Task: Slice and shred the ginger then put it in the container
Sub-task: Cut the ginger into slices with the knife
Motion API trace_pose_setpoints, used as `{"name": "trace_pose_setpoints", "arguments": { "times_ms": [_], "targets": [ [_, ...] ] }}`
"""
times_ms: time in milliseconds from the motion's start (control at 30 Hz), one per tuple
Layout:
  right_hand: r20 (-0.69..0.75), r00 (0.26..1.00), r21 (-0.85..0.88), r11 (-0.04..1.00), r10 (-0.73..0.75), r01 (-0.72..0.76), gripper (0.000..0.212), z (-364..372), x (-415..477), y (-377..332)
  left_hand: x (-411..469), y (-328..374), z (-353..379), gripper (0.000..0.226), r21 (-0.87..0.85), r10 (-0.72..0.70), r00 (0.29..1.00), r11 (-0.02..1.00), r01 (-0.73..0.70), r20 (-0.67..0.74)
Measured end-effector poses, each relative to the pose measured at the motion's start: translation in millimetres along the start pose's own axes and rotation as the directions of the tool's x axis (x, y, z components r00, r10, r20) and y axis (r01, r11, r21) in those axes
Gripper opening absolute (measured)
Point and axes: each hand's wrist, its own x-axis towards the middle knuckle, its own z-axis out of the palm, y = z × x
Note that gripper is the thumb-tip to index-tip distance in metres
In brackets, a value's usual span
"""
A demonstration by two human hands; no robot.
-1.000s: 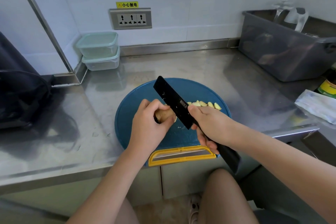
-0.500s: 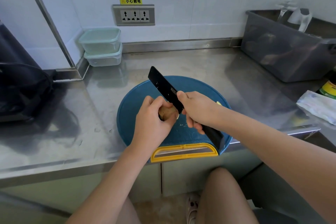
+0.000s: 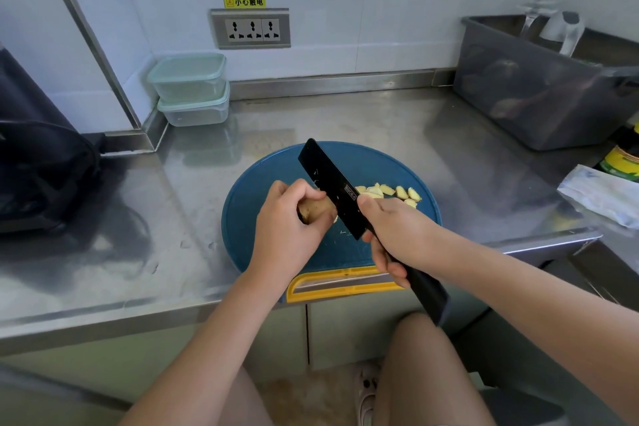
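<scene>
left hand (image 3: 287, 218) sits at the centre of the frame with its fingers curled over a knob of ginger (image 3: 316, 209), holding it down on the blue round cutting board (image 3: 262, 190). the ginger is tan and unpeeled, with a darker patch at its left end. most of it is hidden under the fingers, and its cut end lies against the knife. right hand (image 3: 397, 235) is wrapped round the handle of a black knife (image 3: 332, 187), with the thumb lying along the blade's side. the broad rectangular blade slants up and left across the board, its flat touching the ginger and the left hand's knuckles. whether the edge is in the ginger i cannot tell. just right of the blade lies a small row of pale yellow ginger slices (image 3: 390, 192) on the board, partly hidden by the knife and the right hand.

the board has a yellow handle (image 3: 332, 284) at its lower edge, which overhangs the front of the steel bench (image 3: 345, 121). two lidded, pale green containers (image 3: 190, 79) stand stacked in the upper left corner of the bench, well apart from the board. above them on the wall is a triple socket (image 3: 250, 28) under a yellow label (image 3: 243, 1). a grey bin (image 3: 525, 93) stands at the upper right. a white packet (image 3: 601, 194) and a yellow-labelled can (image 3: 622, 162) lie at the right edge. a black bag (image 3: 41, 166) fills the left edge.
</scene>
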Motion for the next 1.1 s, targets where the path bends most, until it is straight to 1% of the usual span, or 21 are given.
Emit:
{"name": "trace_pose_setpoints", "arguments": {
  "times_ms": [67, 100, 200, 300, 367, 400, 433, 467, 500, 600, 633, 700, 833, 900, 1100],
  "targets": [
    [-0.098, 0.993, -0.014, 0.998, -0.065, 0.064, 0.051, 3.2, 2.6, -1.9, 0.3, -0.3, -0.1, 0.022, 0.013, 0.0, 1.0, 1.0, 0.0, -0.004],
    [-0.116, 0.992, -0.029, 0.998, -0.058, 0.055, 0.051, 5.2, 4.8, -4.4, 0.1, -0.4, 0.2, 0.021, 0.018, 0.001, 1.0, 1.0, -0.001, -0.008],
    [-0.072, 0.997, -0.019, 0.999, 0.039, -0.041, 0.055, 8.4, 12.2, -14.4, -0.1, -0.6, 1.2, 0.021, 0.019, 0.009, 1.0, 1.0, -0.009, -0.02],
    [-0.108, 0.991, -0.087, 0.993, 0.073, -0.083, 0.05, 8.2, 13.4, -24.7, 1.1, -1.9, 2.1, 0.02, 0.034, 0.026, 0.999, 0.999, -0.025, -0.022],
    [-0.157, 0.988, -0.095, 0.995, 0.0, -0.016, 0.037, 10.8, 15.3, -29.3, 1.7, -2.9, 2.6, 0.02, 0.032, 0.033, 0.999, 0.999, -0.032, -0.022],
    [-0.169, 0.985, -0.107, 0.994, -0.026, 0.008, 0.037, 12.5, 16.5, -32.8, 1.4, -2.8, 2.5, 0.02, 0.028, 0.034, 0.999, 0.999, -0.033, -0.021],
    [-0.179, 0.983, -0.122, 0.992, -0.035, 0.013, 0.044, 13.2, 20.2, -35.6, 1.3, -2.6, 2.3, 0.02, 0.023, 0.033, 0.999, 0.999, -0.032, -0.021],
    [-0.175, 0.984, -0.139, 0.99, -0.031, 0.007, 0.051, 12.4, 23.0, -38.1, 1.3, -2.7, 1.8, 0.02, 0.016, 0.031, 0.999, 0.999, -0.031, -0.023],
    [-0.177, 0.984, -0.161, 0.987, -0.037, 0.009, 0.053, 11.3, 23.9, -39.1, 1.3, -2.6, 1.4, 0.02, 0.01, 0.031, 0.999, 0.999, -0.03, -0.026],
    [-0.155, 0.982, -0.197, 0.977, -0.11, 0.079, 0.041, 11.3, 16.0, -27.0, 1.2, -0.7, 0.7, 0.02, -0.012, 0.024, 0.999, 1.0, -0.024, -0.031],
    [-0.162, 0.978, -0.176, 0.979, -0.131, 0.102, 0.038, 12.9, 11.1, -19.7, 1.3, -0.6, 0.7, 0.02, -0.011, 0.021, 0.999, 1.0, -0.022, -0.032],
    [-0.171, 0.98, -0.118, 0.989, -0.106, 0.086, 0.037, 15.9, 2.0, -5.0, 1.1, -0.6, 0.7, 0.021, 0.003, 0.018, 0.999, 1.0, -0.018, -0.028],
    [-0.164, 0.977, -0.197, 0.975, -0.136, 0.103, 0.04, 15.4, -1.0, 5.1, 0.8, 0.1, 1.7, 0.023, 0.027, 0.018, 1.0, 0.999, -0.018, -0.016],
    [-0.159, 0.975, -0.207, 0.971, -0.157, 0.122, 0.042, 16.2, 2.6, 3.3, 0.5, -0.1, 1.8, 0.022, 0.042, 0.018, 1.0, 0.999, -0.017, -0.017],
    [-0.155, 0.981, -0.128, 0.987, -0.117, 0.097, 0.039, 11.9, 11.9, -13.5, 0.0, 0.3, 2.4, 0.02, 0.039, 0.012, 1.0, 0.999, -0.011, -0.023]
  ]
}}
